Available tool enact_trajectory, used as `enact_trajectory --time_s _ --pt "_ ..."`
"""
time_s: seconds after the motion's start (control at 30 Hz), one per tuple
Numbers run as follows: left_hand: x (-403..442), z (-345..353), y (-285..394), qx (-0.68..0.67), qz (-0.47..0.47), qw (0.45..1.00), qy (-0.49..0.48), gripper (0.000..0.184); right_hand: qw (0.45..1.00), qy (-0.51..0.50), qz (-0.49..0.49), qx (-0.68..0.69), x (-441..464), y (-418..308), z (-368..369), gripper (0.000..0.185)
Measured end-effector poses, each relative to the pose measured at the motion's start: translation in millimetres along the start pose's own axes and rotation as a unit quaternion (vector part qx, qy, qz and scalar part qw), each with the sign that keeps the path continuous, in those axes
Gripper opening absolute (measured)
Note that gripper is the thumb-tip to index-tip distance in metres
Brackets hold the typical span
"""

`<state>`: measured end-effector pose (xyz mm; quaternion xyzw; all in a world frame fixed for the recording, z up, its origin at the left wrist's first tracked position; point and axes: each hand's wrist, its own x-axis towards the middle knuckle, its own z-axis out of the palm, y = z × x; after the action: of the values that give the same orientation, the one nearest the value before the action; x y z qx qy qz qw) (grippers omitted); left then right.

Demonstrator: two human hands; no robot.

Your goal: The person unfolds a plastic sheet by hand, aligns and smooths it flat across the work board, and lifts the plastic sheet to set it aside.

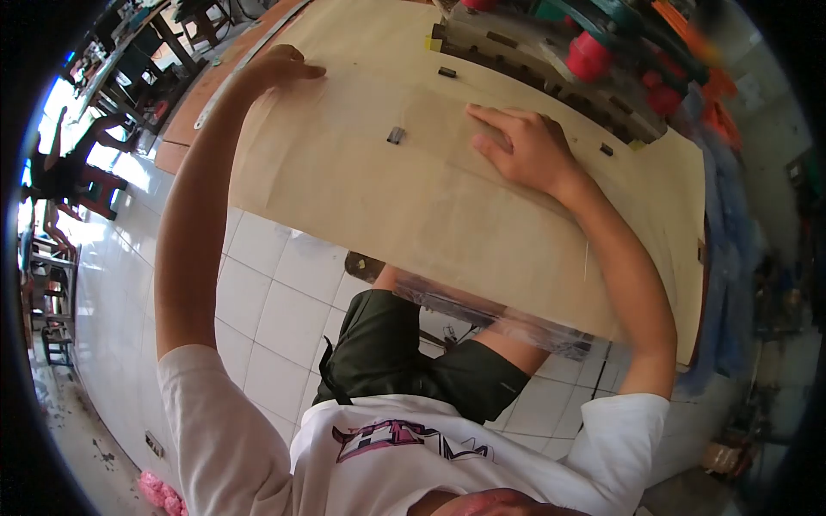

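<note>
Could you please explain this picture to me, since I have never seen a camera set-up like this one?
There is no robot here. A person works with bare hands and wears a camera on the head, looking forward and down, so their own shirt and shorts show at the bottom. This single picture comes from that camera, whose lens appears to curve things near the edges.

Across the middle lies a large pale sheet. On it are small dark pieces, one between the hands and others farther out. Toward the far side are a slotted block and red knob-like parts.

The left hand is at the sheet's far left part; whether it grips is unclear. The right hand is over the sheet, apparently holding nothing.
</note>
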<state>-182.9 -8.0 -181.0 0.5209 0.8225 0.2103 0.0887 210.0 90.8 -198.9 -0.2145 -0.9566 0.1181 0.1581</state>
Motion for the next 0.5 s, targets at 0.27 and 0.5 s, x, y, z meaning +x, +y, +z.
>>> enact_trajectory --time_s 0.27,0.5 --pt "14 -6 15 0.099 -0.017 0.989 -0.11 0.047 0.997 0.072 -0.003 -0.007 -10 1 8 0.041" --pt "-7 -31 33 -0.189 0.108 0.976 0.016 0.048 0.999 0.046 0.007 -0.004 -10 2 4 0.043"
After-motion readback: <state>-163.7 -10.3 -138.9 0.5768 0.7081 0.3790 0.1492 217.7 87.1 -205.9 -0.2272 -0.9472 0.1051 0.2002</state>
